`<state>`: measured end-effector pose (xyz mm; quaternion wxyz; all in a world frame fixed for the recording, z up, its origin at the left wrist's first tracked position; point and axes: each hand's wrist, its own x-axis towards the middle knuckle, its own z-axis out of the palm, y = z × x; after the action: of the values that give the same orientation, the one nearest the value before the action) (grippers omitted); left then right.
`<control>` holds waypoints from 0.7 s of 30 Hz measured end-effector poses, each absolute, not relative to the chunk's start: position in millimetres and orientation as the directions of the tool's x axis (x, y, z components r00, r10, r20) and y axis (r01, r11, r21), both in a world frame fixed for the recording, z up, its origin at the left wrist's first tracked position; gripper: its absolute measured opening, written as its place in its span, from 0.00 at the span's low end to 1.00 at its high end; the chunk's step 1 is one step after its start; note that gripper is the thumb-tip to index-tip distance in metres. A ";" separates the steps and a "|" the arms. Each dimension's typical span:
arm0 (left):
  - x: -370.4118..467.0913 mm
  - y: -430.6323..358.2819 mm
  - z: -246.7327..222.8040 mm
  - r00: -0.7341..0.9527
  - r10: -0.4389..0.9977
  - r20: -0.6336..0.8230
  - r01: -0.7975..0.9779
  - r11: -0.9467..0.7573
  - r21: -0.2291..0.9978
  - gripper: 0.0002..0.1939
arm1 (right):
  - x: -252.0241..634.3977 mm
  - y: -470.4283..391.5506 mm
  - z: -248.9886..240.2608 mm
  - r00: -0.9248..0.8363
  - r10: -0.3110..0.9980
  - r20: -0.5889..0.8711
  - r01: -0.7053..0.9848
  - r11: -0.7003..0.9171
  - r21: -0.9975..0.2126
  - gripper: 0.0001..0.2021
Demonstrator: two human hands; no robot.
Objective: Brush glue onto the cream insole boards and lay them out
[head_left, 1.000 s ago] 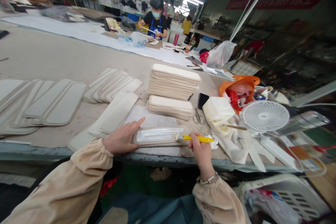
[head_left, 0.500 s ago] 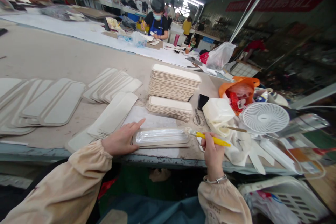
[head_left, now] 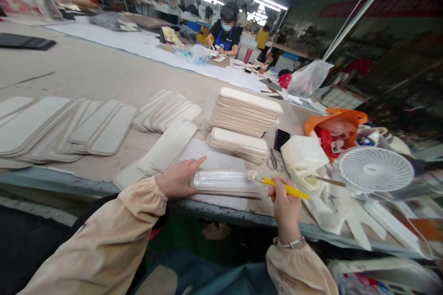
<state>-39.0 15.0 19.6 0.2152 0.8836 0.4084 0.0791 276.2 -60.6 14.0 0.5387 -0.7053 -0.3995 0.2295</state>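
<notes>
In my right hand is a brush with a yellow handle, its pale bristles touching the right part of a long beige panel. Glossy whitish wet streaks run along the panel's top. My left hand rests at the panel's left end, fingers stretched out and apart, the thumb at its near edge. More panels lie beneath the coated one, over a pale sheet. Behind stand a short stack of panels and a taller stack.
Fanned panels spread across the left. To the right are scissors, a black phone, a white container, an orange bag and a white fan. A person works across the table.
The view has swung left, so everything sits further right in the picture. The brush has shifted slightly left along the panel. My left hand stays at the panel's left end.
</notes>
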 end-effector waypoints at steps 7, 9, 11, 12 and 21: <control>-38.1 13.8 24.2 0.646 0.761 -0.065 0.701 -0.557 0.445 0.49 | 199.8 -55.4 10.7 0.250 0.968 0.012 0.113 -0.017 -0.993 0.17; -37.9 13.9 24.5 0.644 0.762 -0.070 0.701 -0.552 0.451 0.49 | 186.5 -54.8 9.7 0.178 0.984 0.000 0.146 -0.026 -0.989 0.16; -38.2 14.3 23.7 0.643 0.763 -0.072 0.701 -0.549 0.455 0.49 | 184.8 -54.4 8.9 0.157 0.988 0.008 0.224 -0.027 -0.974 0.16; -38.5 14.6 23.0 0.644 0.762 -0.068 0.699 -0.550 0.456 0.49 | 188.6 -54.5 9.1 0.174 0.984 0.023 0.270 -0.025 -0.962 0.15; -39.4 15.2 17.4 0.649 0.760 -0.037 0.688 -0.566 0.455 0.49 | 264.1 -60.7 33.0 0.547 0.823 0.156 0.585 -0.242 -0.774 0.13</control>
<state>-39.4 15.2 17.4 0.2199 0.8811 0.4107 0.0817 264.1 -60.7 33.0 0.4154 -0.7750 -0.4542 0.1428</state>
